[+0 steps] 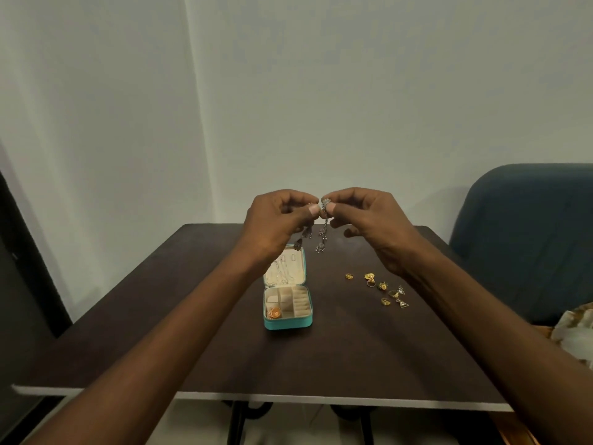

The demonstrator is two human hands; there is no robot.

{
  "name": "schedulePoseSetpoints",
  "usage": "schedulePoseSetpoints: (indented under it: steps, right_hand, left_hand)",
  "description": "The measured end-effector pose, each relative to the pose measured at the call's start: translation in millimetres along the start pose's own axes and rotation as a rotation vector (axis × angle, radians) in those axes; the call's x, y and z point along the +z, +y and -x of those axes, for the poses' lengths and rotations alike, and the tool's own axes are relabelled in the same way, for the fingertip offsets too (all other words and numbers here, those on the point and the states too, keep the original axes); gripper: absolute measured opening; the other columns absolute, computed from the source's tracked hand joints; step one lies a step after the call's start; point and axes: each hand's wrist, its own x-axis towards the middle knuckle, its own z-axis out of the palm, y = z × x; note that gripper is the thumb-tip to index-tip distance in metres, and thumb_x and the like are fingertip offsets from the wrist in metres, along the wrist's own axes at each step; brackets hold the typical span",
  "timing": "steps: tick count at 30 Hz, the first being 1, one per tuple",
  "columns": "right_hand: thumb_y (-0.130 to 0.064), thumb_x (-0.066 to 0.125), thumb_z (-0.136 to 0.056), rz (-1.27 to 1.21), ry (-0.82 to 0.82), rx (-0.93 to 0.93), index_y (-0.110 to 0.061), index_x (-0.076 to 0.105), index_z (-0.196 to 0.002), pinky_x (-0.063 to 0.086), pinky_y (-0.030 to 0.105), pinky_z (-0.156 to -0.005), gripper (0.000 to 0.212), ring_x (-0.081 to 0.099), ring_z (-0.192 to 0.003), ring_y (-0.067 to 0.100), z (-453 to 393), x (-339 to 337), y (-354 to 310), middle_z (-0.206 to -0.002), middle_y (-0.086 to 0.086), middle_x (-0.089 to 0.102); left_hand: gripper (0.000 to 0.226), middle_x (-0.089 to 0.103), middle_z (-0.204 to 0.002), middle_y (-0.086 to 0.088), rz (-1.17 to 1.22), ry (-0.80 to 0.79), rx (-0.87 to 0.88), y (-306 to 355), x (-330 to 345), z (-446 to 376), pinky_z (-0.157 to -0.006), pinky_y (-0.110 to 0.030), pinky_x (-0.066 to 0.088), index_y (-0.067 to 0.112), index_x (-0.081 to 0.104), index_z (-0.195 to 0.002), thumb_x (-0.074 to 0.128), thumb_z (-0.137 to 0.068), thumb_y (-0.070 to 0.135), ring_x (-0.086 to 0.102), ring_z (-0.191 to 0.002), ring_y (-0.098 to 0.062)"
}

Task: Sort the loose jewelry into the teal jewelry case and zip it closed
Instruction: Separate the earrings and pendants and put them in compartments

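Note:
The teal jewelry case (288, 324) lies open in the middle of the dark table, lid (300, 274) laid back, cream dividers showing. A gold piece (274, 313) sits in its front left compartment and thin chains lie in the lid. Both hands are raised above the table behind the case. My left hand (276, 223) and my right hand (369, 220) pinch a silver dangling earring (322, 226) between their fingertips; its chains hang down. A second dark dangle (306, 232) hangs below my left hand. Several small gold and silver pieces (382, 289) lie loose to the right of the case.
The dark table (224, 358) has a pale front edge near me. A blue upholstered chair (529, 236) stands at the right. A patterned cloth (577, 332) shows at the right edge. A plain wall rises behind the table.

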Motion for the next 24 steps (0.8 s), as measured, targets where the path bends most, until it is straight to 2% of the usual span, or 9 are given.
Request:
schedulePoseSetpoints:
  steps: [5, 8, 12, 17, 20, 22, 24]
  right_hand:
    - [-0.017, 0.065, -0.086, 0.035, -0.003, -0.037, -0.02, 0.07, -0.088, 0.046, 0.018, -0.06, 0.006, 0.059, -0.075, 0.007, -3, 3, -5, -0.083, -0.002, 0.069]
    - [-0.016, 0.067, -0.084, 0.067, -0.001, -0.07, -0.02, 0.069, -0.085, 0.045, 0.012, -0.055, 0.005, 0.059, -0.069, 0.005, -3, 5, -8, -0.078, -0.002, 0.069]
    - [-0.014, 0.067, -0.085, 0.092, 0.009, -0.098, -0.02, 0.07, -0.086, 0.044, 0.012, -0.054, 0.007, 0.056, -0.066, 0.004, 0, 9, -8, -0.075, -0.004, 0.068]
    - [-0.011, 0.066, -0.083, 0.106, 0.058, -0.141, -0.017, 0.069, -0.088, 0.042, 0.009, -0.054, 0.008, 0.056, -0.062, 0.0, 6, 19, -2, -0.071, -0.004, 0.066]
    - [-0.01, 0.069, -0.08, 0.035, 0.136, -0.103, -0.015, 0.062, -0.085, 0.042, 0.01, -0.052, 0.01, 0.057, -0.06, 0.005, 5, 25, 3, -0.067, 0.002, 0.062]
    - [-0.013, 0.068, -0.082, -0.021, 0.147, -0.055, -0.015, 0.059, -0.088, 0.044, 0.012, -0.054, 0.01, 0.059, -0.066, 0.008, 4, 31, 10, -0.072, 0.004, 0.063]
    - [-0.018, 0.063, -0.087, -0.073, 0.083, 0.047, -0.013, 0.061, -0.099, 0.049, 0.02, -0.064, 0.013, 0.063, -0.081, 0.014, 4, 39, 20, -0.089, 0.006, 0.067]
  left_hand:
    - [0.014, 0.071, -0.086, -0.006, -0.004, -0.028, -0.006, 2, -6, 0, -0.081, -0.033, 0.057, 0.014, 0.07, -0.098, 0.065, -0.086, 0.02, 0.069, -0.081, -0.016]
    - [0.01, 0.072, -0.086, -0.01, 0.055, -0.063, 0.002, 6, -7, 3, -0.081, -0.033, 0.057, 0.016, 0.071, -0.093, 0.065, -0.086, 0.016, 0.067, -0.081, -0.016]
    - [0.011, 0.071, -0.08, -0.004, 0.078, -0.07, 0.007, 9, -7, 8, -0.075, -0.024, 0.057, 0.011, 0.071, -0.094, 0.067, -0.084, 0.013, 0.066, -0.074, -0.009]
    - [0.018, 0.071, -0.091, -0.011, 0.047, -0.058, 0.008, 1, -8, 13, -0.084, -0.038, 0.056, 0.013, 0.07, -0.103, 0.064, -0.087, 0.014, 0.065, -0.083, -0.018]
    - [0.018, 0.072, -0.089, -0.01, 0.025, -0.016, 0.004, -3, -9, 13, -0.083, -0.036, 0.056, 0.011, 0.071, -0.102, 0.066, -0.086, 0.016, 0.065, -0.081, -0.016]
    - [0.015, 0.072, -0.086, -0.005, 0.002, -0.005, 0.001, -5, -10, 12, -0.078, -0.03, 0.056, 0.014, 0.071, -0.099, 0.066, -0.085, 0.018, 0.065, -0.078, -0.012]
    - [0.014, 0.071, -0.084, -0.003, -0.007, -0.007, 0.001, -6, -11, 11, -0.071, -0.024, 0.054, 0.016, 0.071, -0.098, 0.065, -0.086, 0.017, 0.066, -0.076, -0.007]
